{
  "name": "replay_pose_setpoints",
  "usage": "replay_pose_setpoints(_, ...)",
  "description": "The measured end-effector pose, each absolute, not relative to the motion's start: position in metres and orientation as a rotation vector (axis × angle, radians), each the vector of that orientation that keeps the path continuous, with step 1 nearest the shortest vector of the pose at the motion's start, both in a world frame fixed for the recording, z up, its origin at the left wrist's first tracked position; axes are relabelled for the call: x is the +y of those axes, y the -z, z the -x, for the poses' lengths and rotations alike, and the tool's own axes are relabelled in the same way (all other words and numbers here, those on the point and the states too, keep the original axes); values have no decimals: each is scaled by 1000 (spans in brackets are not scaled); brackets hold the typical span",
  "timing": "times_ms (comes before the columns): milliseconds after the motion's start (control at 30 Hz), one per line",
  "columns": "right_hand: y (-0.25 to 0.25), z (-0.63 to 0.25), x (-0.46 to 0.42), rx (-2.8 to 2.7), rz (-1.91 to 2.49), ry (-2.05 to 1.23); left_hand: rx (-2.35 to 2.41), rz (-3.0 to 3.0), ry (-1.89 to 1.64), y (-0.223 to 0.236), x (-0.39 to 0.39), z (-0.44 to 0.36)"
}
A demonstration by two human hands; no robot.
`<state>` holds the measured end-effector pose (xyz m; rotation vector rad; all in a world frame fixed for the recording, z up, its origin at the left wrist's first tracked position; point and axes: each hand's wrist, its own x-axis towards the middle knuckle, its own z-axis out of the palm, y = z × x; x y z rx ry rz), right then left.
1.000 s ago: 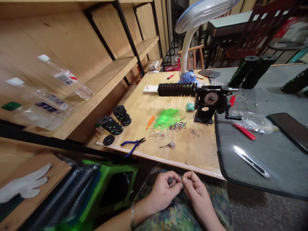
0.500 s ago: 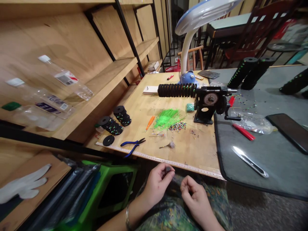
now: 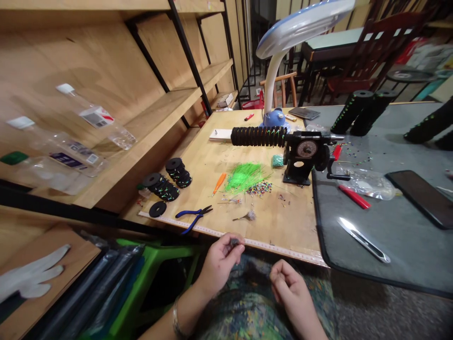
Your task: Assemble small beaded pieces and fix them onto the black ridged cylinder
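Observation:
My left hand [image 3: 222, 259] is closed in a pinch near the table's front edge, with a small dark grey bit showing between thumb and finger, too small to name. Lower and to the right, my right hand [image 3: 290, 288] is also closed, thumb against curled fingers; whatever it grips is hidden or too fine to see. Beyond the hands lie a small bundle of fine strands [image 3: 249, 216], blue-handled pliers [image 3: 194, 215], an orange-handled tool [image 3: 219, 183], a heap of bright green strands [image 3: 246, 177] and a pile of multicoloured beads [image 3: 260, 189].
A black hand-cranked winder [image 3: 300, 151] holds a row of black foam spools [image 3: 258, 136]. Wound spools [image 3: 161, 186] stand at left. On the grey mat [image 3: 354, 250] lie thread snips [image 3: 364, 240], a red tool [image 3: 354, 197] and a phone [image 3: 421, 198]. A lamp [image 3: 274, 85] rises behind.
My left hand has moved left, and my right hand slightly right, so the gap between them is wider. Both stay closed. The view has shifted slightly.

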<state>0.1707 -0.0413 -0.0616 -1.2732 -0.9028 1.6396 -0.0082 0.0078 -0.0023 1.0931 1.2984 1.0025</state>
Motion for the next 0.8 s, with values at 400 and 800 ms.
replay_pose_setpoints(400, 52, -171, -39, -1023, 1242, -1577, 1185, -1097, -706, 5, 3, -14)
replay_pose_setpoints(800, 20, -200, -36, -1188, 1405, -1317, 1295, -1206, -768, -5, 2, -11)
